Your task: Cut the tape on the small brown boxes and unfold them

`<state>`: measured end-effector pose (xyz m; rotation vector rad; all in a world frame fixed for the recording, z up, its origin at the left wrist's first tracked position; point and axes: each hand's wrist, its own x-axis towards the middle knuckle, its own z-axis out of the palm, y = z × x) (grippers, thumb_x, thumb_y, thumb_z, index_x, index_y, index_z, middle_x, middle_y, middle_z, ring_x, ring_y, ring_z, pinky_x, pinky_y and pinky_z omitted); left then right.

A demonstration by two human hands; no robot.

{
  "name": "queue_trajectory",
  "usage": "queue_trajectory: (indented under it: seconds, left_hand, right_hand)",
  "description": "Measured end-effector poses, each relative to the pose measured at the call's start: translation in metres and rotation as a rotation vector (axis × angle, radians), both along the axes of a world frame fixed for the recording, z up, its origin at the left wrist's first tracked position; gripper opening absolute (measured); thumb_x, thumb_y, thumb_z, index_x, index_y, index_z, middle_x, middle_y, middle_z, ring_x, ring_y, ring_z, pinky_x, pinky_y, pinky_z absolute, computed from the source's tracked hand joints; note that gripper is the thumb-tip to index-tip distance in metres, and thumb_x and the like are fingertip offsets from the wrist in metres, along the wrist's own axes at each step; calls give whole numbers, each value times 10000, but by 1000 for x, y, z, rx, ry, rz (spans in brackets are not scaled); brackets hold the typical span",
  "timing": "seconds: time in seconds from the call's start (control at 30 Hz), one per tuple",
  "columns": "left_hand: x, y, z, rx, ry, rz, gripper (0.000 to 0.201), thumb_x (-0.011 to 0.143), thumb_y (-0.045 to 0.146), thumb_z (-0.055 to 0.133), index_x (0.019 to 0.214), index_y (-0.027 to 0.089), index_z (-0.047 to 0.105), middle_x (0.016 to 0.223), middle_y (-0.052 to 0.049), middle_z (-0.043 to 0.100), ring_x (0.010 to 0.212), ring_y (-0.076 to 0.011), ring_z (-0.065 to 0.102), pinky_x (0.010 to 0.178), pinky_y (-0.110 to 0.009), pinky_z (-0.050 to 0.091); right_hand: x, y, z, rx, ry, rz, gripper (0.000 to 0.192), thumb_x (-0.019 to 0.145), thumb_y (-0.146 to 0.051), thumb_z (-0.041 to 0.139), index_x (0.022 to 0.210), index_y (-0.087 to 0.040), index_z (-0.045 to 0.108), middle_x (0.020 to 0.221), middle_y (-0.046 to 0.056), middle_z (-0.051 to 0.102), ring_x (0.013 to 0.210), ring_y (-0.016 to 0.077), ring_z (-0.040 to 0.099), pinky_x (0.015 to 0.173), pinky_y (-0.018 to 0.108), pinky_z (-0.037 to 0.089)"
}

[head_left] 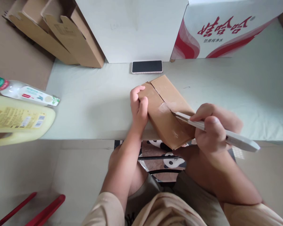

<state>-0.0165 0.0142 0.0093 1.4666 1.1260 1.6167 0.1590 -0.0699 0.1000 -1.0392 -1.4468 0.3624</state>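
A small brown cardboard box [165,110] is tilted at the table's front edge, with a dark seam running across its upper face and a piece of clear tape on it. My left hand [139,105] grips the box's left corner, thumb and fingers bent round it. In my right hand [214,125] is a white utility knife [238,140], held with the thumb and fingers closed round its handle. Its blade end touches the seam near the middle of the box.
Behind the box a phone [147,67] lies on the pale table cover [103,103]. Large white cartons [136,28] and brown cardboard boxes [77,34] line the back. At left lie a bottle [28,92] and a yellow jug [21,117]. Red bars [47,210] show at lower left.
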Motion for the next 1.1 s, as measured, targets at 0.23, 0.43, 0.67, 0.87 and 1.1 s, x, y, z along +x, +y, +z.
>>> queue_trajectory:
  seconds: [0.23, 0.43, 0.67, 0.87, 1.1]
  left_hand:
    - [-3, 1, 0, -23, 4, -26, 493, 948, 704, 504, 1241, 308, 537, 1267, -78, 601, 1183, -291, 602, 1015, -445, 505]
    - [1, 3, 0, -45, -97, -64, 500, 928, 712, 546, 1236, 320, 517, 1211, -64, 607, 1047, -259, 635, 900, -413, 528]
    - [4, 7, 0, -3, -163, -67, 487, 914, 693, 573, 1200, 300, 540, 1170, -60, 610, 1014, -240, 632, 871, -394, 527]
    - [7, 7, -2, -16, -162, -53, 513, 903, 712, 577, 1203, 296, 551, 1162, -64, 622, 964, -230, 632, 850, -384, 539]
    - [9, 6, -4, 16, -105, -51, 527, 942, 717, 540, 1232, 277, 545, 1127, -52, 604, 938, -199, 617, 821, -332, 506]
  right_hand:
    - [0, 4, 5, 91, 82, -80, 280, 953, -400, 620, 740, -258, 506, 651, -7, 468, 557, 158, 466, 539, 335, 348]
    - [2, -2, 7, 81, 109, -10, 171, 975, -394, 596, 886, -283, 502, 726, -3, 630, 689, 207, 669, 698, 417, 598]
    - [15, -39, 5, -4, 49, 50, 125, 974, -323, 591, 867, -271, 629, 643, -8, 636, 614, 204, 676, 600, 397, 592]
    - [22, -58, 17, -23, -2, 79, 151, 927, -167, 577, 868, -253, 686, 695, 11, 680, 649, 205, 697, 619, 404, 588]
    - [25, -57, 30, 97, -25, 123, 225, 851, -14, 508, 816, -199, 631, 670, -14, 596, 603, 148, 631, 542, 338, 503]
